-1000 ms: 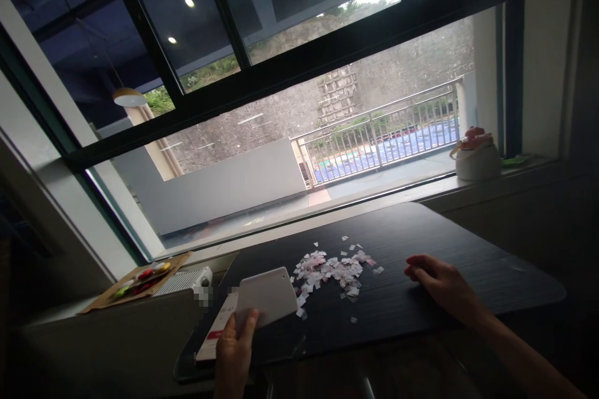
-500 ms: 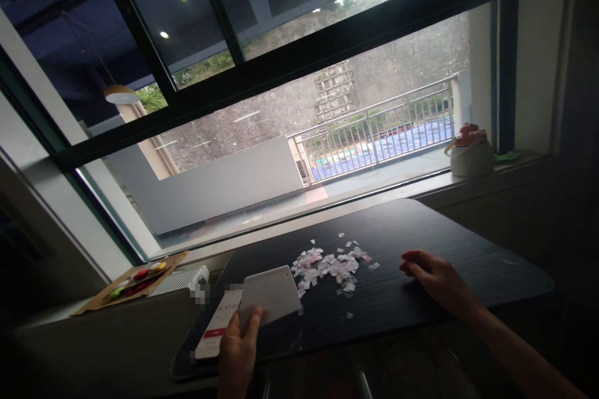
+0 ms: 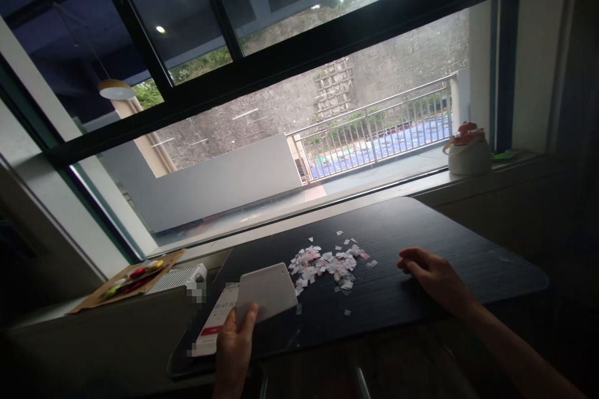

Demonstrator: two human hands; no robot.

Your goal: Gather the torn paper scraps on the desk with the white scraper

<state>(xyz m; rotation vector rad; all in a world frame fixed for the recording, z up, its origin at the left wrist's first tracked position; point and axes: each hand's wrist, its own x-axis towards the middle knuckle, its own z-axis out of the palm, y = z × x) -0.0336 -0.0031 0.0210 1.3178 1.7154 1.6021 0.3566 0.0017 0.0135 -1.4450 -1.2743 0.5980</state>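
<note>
My left hand (image 3: 234, 343) grips a flat white plate (image 3: 266, 292), thumb on top. The plate has rounded corners and a small hole near its far right corner, like a tablet case. Just under its left side lies a phone (image 3: 216, 324) with a timer on its screen, partly covered. Scraps of white and pinkish paper (image 3: 322, 265) lie in a loose heap right of the plate. Farther right, my right hand (image 3: 433, 274) rests by the tabletop with fingers curled together. The inside of those fingers is hidden, so I cannot see whether anything is in them.
The dark table (image 3: 397, 230) has rounded corners and stands against a windowsill. A white jug with a pink lid (image 3: 469, 151) sits on the sill at right. At left are a brown sheet with colourful items (image 3: 135, 277) and a white ridged box (image 3: 176, 278).
The whole view has shifted slightly. Both hands keep nearly the same pose, the white plate stays in my left hand, and the paper heap looks unchanged.
</note>
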